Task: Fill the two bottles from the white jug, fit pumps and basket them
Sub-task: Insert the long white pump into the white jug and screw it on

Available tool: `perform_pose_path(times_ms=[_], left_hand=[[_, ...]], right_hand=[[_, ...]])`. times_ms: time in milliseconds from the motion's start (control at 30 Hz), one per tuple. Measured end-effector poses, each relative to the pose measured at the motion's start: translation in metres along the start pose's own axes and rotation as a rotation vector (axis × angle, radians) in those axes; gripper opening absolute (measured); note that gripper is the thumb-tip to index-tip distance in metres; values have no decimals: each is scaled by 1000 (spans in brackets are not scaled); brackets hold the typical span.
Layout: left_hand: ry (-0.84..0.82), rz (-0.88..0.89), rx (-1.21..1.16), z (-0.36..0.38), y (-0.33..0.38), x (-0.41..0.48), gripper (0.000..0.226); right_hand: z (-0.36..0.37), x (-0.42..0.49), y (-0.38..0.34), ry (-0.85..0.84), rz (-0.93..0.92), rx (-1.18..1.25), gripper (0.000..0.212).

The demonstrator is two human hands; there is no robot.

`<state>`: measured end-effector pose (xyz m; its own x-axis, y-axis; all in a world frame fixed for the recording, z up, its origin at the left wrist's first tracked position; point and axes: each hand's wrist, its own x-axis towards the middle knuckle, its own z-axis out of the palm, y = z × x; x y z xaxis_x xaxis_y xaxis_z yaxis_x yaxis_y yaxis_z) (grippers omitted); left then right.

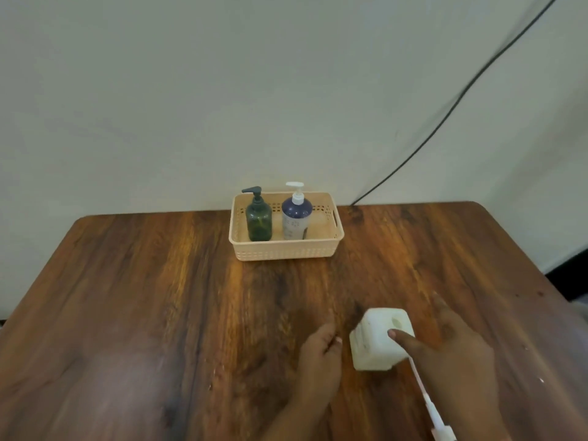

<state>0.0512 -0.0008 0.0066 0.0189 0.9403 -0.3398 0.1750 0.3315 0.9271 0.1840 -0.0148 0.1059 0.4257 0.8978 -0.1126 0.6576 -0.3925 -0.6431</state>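
Note:
A peach plastic basket [331,246] stands at the table's far edge. Inside it, upright, are a dark green bottle [259,222] with a dark pump and a blue-and-white bottle [296,219] with a white pump. The white jug [372,348] sits near me on the table, with a round opening showing on its top. My right hand [451,351] is spread beside and behind the jug, and its thumb rests on the jug's top. My left hand [319,358] hovers just left of the jug with its fingers curled and its palm hidden.
A loose white pump with a long tube [428,405] lies on the wooden table [159,297] under my right wrist. A black cable [445,116] runs down the wall to the table's back edge, right of the basket.

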Motion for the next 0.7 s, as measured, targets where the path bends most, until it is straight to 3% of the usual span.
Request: perform_pose_path(times_ms=[200, 300, 400, 500, 700], left_hand=[[-150, 150, 293, 26, 3, -5, 78], [-137, 183, 310, 31, 12, 3, 91], [-143, 208, 318, 35, 15, 9, 90], [-139, 208, 326, 36, 13, 13, 85], [-120, 213, 332, 36, 10, 14, 82]], right_hand=[[25, 7, 68, 7, 49, -30, 59], [47, 11, 109, -115, 127, -304, 55], [60, 8, 142, -248, 178, -522, 38], [59, -1, 152, -292, 169, -479, 43], [-16, 7, 97, 14, 11, -90, 22]])
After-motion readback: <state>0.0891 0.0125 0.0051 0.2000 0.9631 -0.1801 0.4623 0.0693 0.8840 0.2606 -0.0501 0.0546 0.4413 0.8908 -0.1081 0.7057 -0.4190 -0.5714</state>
